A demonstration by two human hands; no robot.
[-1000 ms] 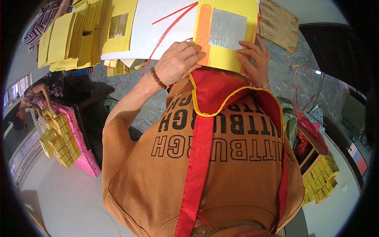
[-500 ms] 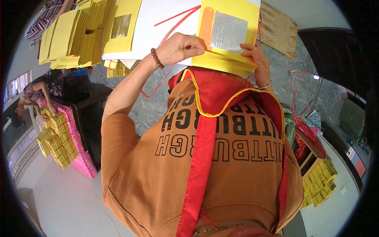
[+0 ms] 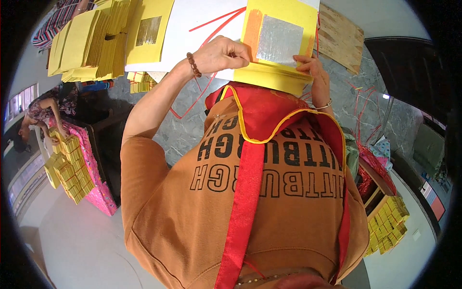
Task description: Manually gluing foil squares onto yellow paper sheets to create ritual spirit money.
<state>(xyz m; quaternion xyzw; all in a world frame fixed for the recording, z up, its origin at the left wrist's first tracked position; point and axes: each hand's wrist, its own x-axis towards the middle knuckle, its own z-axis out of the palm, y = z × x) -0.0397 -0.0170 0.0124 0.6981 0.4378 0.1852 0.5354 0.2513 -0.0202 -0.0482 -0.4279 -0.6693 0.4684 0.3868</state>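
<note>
Both my hands are raised in front of my chest on a thick stack of yellow paper sheets (image 3: 274,77). Its top sheet carries a silver foil square (image 3: 278,39) and an orange stripe. My left hand (image 3: 219,55), with a bead bracelet at the wrist, grips the stack's left edge, thumb on top. At the stack's right corner my right hand (image 3: 315,77), wearing a thin bangle, pinches the sheets. Below them are my orange shirt and red apron (image 3: 250,192).
A white table top (image 3: 192,19) holds red strings (image 3: 211,21), a single foil sheet (image 3: 149,31) and fanned yellow stacks (image 3: 86,43). A wooden board (image 3: 339,36) lies beyond. Another person (image 3: 45,108) bends over a pink box of yellow bundles (image 3: 77,168). More bundles (image 3: 387,221) sit at right.
My left hand has slid up along the stack's left edge and the elbow has lifted. The stack and my right hand have barely shifted.
</note>
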